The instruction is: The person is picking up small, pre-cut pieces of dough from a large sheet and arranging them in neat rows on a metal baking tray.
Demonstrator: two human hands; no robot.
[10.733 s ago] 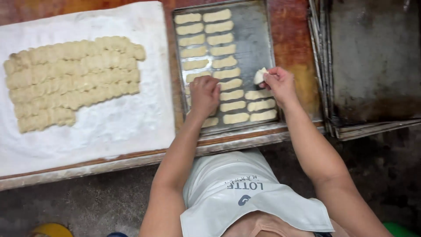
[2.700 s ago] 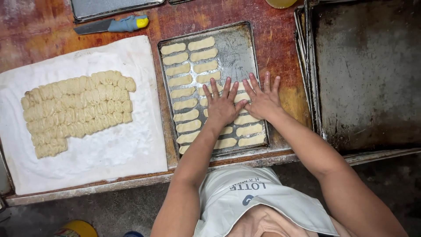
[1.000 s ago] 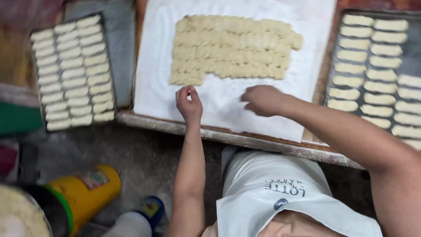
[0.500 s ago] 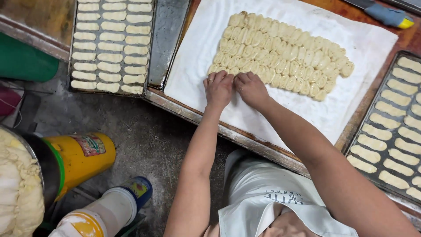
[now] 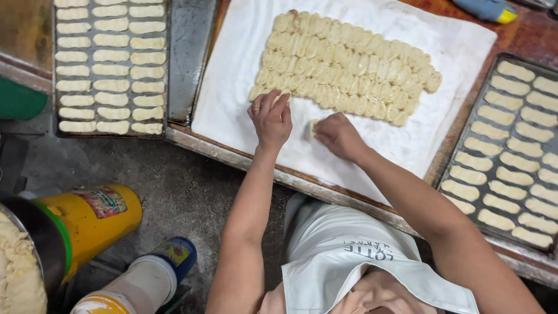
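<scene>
A block of pale dough pieces [image 5: 349, 67] lies in tight rows on a white floured cloth [image 5: 232, 93]. My left hand [image 5: 270, 119] rests flat on the cloth at the block's near left corner, its fingertips touching the nearest pieces and nothing held in it. My right hand [image 5: 338, 135] is curled on the cloth just in front of the block. It pinches one small dough piece [image 5: 314, 125] that sits apart from the rows.
A metal tray [image 5: 180, 64] at the left holds rows of shaped dough sticks [image 5: 107, 70]. Another filled tray [image 5: 459, 157] stands at the right. A blue-and-yellow tool [image 5: 488, 9] lies at the far right. On the floor stand a yellow container [image 5: 87, 224], a blue-capped bottle [image 5: 151, 279] and a bowl of dough [image 5: 17, 273].
Both hands were together at the block's near left corner. Now the right hand has drawn back toward the near edge with one piece; the left hand stays by the block.
</scene>
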